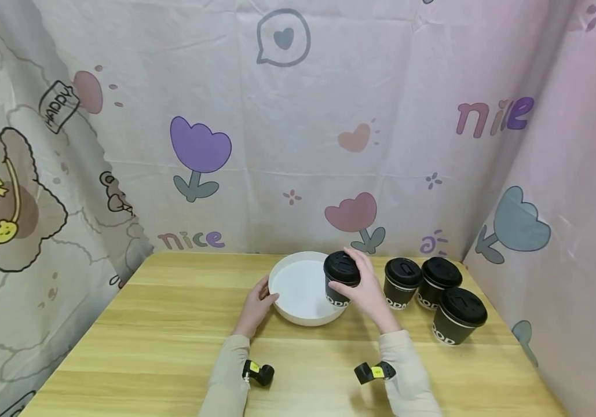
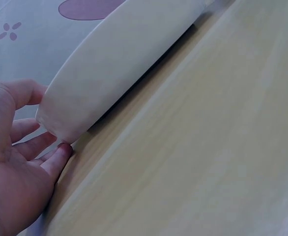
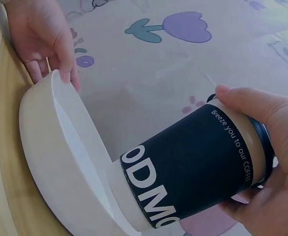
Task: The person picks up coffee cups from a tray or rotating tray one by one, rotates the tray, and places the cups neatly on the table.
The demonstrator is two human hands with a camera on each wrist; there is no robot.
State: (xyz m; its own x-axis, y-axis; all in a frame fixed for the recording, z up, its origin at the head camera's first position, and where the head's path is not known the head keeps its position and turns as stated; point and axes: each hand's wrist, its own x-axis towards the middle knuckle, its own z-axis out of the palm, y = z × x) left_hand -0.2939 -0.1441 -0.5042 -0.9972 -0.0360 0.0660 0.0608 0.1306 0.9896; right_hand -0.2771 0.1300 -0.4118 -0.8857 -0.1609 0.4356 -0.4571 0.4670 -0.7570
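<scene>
A white round tray [image 1: 298, 289] with a low wall sits toward the back of the table. My left hand [image 1: 256, 307] grips its left edge, with the thumb on the rim and fingers [image 2: 36, 145] at the underside of the wall. At the tray's right side, my right hand [image 1: 362, 289] holds a black paper coffee cup [image 3: 183, 164] near its black lid [image 1: 342, 267], thumb and fingers round the top. The cup's base is inside the tray, partly hidden behind the near wall in the right wrist view. Whether it touches the tray floor I cannot tell.
To the right stand several more lidded coffee cups: one [image 1: 401, 284] nearest the tray, another [image 1: 437, 282] behind, and a third [image 1: 458, 315] closer to the front. A patterned curtain [image 1: 287, 145] hangs behind the wooden table [image 1: 146, 336].
</scene>
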